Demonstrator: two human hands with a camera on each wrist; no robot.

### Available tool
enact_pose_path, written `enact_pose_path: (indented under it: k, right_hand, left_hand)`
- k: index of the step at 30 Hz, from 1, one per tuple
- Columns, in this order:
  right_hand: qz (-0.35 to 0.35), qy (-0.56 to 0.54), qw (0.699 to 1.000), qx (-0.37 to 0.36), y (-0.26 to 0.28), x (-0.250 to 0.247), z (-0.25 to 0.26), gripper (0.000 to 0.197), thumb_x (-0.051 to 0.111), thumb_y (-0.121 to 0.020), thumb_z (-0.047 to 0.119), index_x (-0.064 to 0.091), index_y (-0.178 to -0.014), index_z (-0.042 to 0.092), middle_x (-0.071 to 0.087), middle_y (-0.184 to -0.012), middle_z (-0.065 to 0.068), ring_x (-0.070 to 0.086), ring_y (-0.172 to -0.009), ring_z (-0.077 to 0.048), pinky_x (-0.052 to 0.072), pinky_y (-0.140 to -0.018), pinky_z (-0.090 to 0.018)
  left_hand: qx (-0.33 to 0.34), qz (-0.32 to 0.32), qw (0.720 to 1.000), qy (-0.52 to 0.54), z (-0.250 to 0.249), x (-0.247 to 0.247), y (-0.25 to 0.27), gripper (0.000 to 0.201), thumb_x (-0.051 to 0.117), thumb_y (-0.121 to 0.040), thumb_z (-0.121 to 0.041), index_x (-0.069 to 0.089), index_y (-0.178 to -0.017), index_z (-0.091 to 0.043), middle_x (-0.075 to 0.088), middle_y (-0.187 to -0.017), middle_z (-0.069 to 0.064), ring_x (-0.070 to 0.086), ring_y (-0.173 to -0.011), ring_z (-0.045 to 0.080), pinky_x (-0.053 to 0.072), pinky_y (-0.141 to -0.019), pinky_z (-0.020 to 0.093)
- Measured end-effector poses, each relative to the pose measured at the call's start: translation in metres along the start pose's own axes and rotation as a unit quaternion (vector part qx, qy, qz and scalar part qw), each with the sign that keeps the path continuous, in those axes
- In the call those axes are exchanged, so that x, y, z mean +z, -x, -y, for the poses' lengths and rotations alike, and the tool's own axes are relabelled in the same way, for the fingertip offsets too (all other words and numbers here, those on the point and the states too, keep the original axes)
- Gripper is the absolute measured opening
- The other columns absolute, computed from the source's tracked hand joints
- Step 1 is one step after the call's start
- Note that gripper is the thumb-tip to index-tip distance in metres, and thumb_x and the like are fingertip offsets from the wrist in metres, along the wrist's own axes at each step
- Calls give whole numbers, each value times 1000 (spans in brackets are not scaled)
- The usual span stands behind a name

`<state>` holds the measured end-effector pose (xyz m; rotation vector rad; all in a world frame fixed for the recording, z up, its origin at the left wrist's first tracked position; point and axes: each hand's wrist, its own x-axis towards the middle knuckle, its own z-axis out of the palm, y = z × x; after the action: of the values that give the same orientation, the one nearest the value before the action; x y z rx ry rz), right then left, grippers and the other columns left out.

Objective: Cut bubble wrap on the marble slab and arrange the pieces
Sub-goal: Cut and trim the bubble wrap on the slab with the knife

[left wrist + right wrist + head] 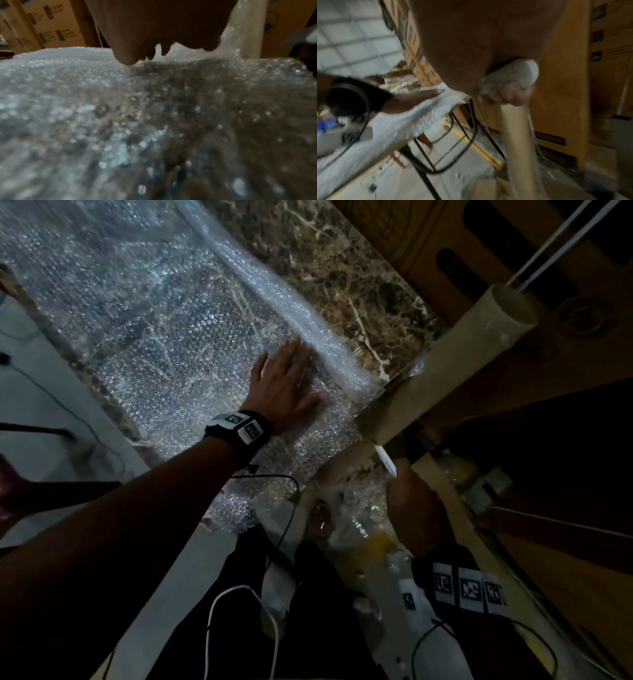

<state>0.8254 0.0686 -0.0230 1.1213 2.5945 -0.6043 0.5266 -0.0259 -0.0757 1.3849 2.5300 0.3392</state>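
Note:
A clear bubble wrap sheet (164, 337) lies spread over the brown marble slab (342, 268), with a rolled fold (301, 313) along its right side. My left hand (287, 385) presses flat on the sheet near that fold, fingers straight and spread. In the left wrist view the left hand (154, 40) hovers over the blurred bubble wrap (120, 108). A cardboard roll tube (462, 354) crosses the slab's near right edge. My right hand (411, 501), below the tube, grips a white-handled cutter (385, 462). The right wrist view shows fingers (508, 97) curled round the cutter handle (518, 73) beside the tube (513, 135).
Brown cardboard boxes (428, 241) stand behind and right of the slab, also boxes (565, 81). Black table legs (436, 148) and a yellow floor line (481, 148) lie below. Cables (274, 491) hang from my wrists. Scraps of wrap (363, 508) lie on the floor.

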Motion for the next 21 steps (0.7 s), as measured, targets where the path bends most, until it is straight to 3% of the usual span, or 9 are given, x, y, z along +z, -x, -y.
enact_pose_path:
  k: [3,6,9,13,16,19,21]
  right_hand:
    - [-77,53,994,-53,-25,-3,16,20,41,-102,19,55,-112,9,64,-93,-6,68,-74,-24,41,-53,-25]
    - [-64,66,992,-85,-53,-3,30,28,30,-106,27,54,-111,13,59,-105,-6,66,-88,-25,53,-66,-36]
    - [-43,-14,996,-82,-76,-10,47,21,45,-107,22,56,-121,10,65,-110,-12,65,-97,-34,49,-73,-41]
    - [-23,6,996,-90,-92,-15,60,31,45,-107,25,47,-137,18,68,-113,-11,67,-96,-39,47,-69,-41]
    - [-32,38,995,-87,-97,-12,64,29,44,-107,20,45,-136,16,69,-112,-12,68,-92,-41,50,-70,-43]
    - [-29,46,994,-94,-101,-13,64,24,44,-107,19,47,-131,15,69,-109,-13,67,-90,-39,41,-64,-38]
    - [-24,47,993,-101,-103,-16,62,22,45,-106,17,47,-127,15,69,-108,-12,67,-90,-39,37,-63,-36]
  left_hand:
    - [0,56,998,-27,-1,1,-1,108,26,-81,-96,2,-163,-30,0,-171,4,4,-157,26,1,-120,68]
    - [9,71,995,-73,12,-5,-10,113,23,-77,-100,-1,-163,-31,-4,-171,1,2,-158,24,-2,-119,69]
    - [-4,84,993,-82,27,-18,-20,116,21,-74,-101,-4,-162,-30,-7,-171,-2,-2,-158,21,-6,-119,67]
    - [-12,102,991,-85,29,-28,-28,118,20,-75,-100,-6,-162,-25,-10,-171,1,-4,-158,23,-5,-120,66]
    - [-5,61,995,-82,19,-22,-19,103,34,-89,-84,5,-162,-18,-2,-171,6,4,-158,23,3,-122,62]
    - [51,-32,998,-27,11,-10,-1,67,51,-97,-57,36,-154,-25,24,-167,2,37,-146,20,23,-115,49]
    - [80,-49,995,17,8,-3,4,54,54,-99,-50,47,-148,-29,32,-164,-4,47,-139,18,27,-108,41]
